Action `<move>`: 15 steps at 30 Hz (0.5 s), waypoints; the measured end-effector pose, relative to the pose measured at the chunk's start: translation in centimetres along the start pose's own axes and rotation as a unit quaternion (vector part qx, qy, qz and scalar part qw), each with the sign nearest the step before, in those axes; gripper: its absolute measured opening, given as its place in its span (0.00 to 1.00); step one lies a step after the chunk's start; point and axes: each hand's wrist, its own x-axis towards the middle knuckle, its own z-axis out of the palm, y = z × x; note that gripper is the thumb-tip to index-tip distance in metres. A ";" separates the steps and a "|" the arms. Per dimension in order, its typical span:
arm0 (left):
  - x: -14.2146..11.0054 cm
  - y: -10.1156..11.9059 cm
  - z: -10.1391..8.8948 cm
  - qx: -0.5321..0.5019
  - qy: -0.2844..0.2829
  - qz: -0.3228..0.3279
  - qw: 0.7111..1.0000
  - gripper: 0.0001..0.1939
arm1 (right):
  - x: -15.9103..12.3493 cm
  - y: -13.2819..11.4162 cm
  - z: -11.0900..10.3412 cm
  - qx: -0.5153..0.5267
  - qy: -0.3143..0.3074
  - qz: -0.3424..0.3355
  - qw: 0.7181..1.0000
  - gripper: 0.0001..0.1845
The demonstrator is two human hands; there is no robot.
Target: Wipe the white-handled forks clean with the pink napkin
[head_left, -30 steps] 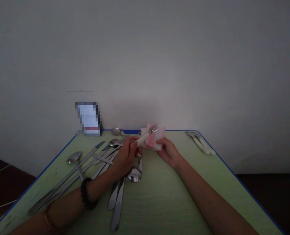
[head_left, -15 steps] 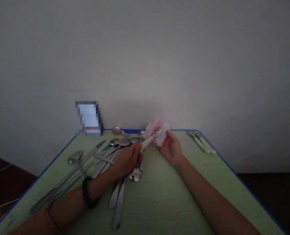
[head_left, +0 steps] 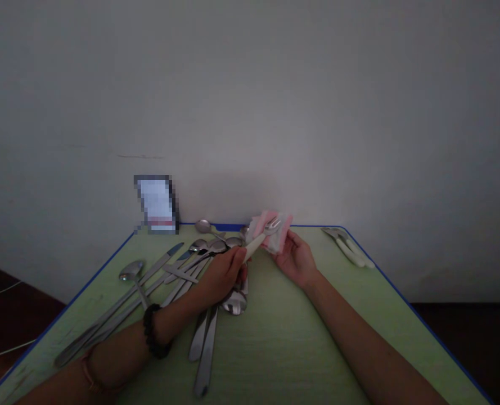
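My left hand [head_left: 224, 275] is closed round the white handle of a fork [head_left: 255, 247], whose metal tines point up and away to the right. Behind the tines, my right hand [head_left: 298, 259] holds a folded pink and white cloth [head_left: 281, 239] by its lower right part. The fork's head lies over the cloth; whether they touch I cannot tell. Under and around my left forearm spread several metal spoons and knives, among them a large spoon [head_left: 235, 302] just below my left hand and a ladle-like spoon [head_left: 132, 271] farther left.
A pixelated phone-like screen [head_left: 157, 205] leans against the wall at the back left. Two white-handled pieces of cutlery [head_left: 351, 250], at least one a fork, lie at the back right. The green tabletop [head_left: 275, 349] has a blue edge and meets the wall [head_left: 250, 101].
The cloth has shifted slightly behind the fork and its tines show a little more clearly. Both hands keep their holds. The whole view has moved very slightly.
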 end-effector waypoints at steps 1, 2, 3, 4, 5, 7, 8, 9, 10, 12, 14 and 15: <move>0.0 0.0 0.0 0.003 0.000 0.001 1.000 0.23 | 0.0 0.0 0.0 -0.001 -0.002 -0.001 1.000 0.15; 0.0 0.0 0.0 0.006 0.000 0.002 1.000 0.23 | 0.0 0.0 0.0 -0.004 -0.006 -0.003 1.000 0.15; 0.0 0.1 0.0 0.009 0.000 0.002 1.000 0.23 | -0.1 0.0 0.0 -0.007 -0.012 -0.005 1.000 0.14; -0.1 0.1 0.0 0.012 -0.001 0.003 1.000 0.23 | -0.1 0.1 0.0 -0.012 -0.019 -0.005 1.000 0.14; -0.1 0.1 0.0 0.016 -0.003 0.003 1.000 0.23 | -0.1 0.0 0.0 -0.015 -0.026 -0.004 1.000 0.14; -0.1 0.2 -0.1 0.022 -0.006 0.005 1.000 0.23 | -0.1 0.0 0.0 -0.017 -0.033 0.000 0.999 0.16; -0.2 0.2 -0.1 0.022 -0.006 0.006 1.000 0.23 | -0.1 0.0 0.0 -0.017 -0.033 0.003 0.999 0.16; -0.2 0.2 -0.1 0.022 -0.006 0.008 1.000 0.23 | -0.2 0.0 0.0 -0.016 -0.031 0.005 0.999 0.17; -0.2 0.2 -0.1 0.021 -0.006 0.009 1.000 0.22 | -0.2 0.0 0.1 -0.016 -0.029 0.007 0.999 0.17; -0.2 0.2 -0.1 0.014 -0.004 0.010 1.000 0.20 | -0.3 0.0 0.1 -0.019 -0.027 0.005 0.999 0.17; -0.1 0.1 -0.1 -0.001 -0.003 0.010 1.000 0.17 | -0.3 0.1 0.2 -0.024 -0.028 0.001 0.999 0.17; -0.1 0.1 -0.1 -0.009 -0.003 0.010 1.000 0.16 | -0.3 0.1 0.2 -0.026 -0.029 -0.002 0.999 0.16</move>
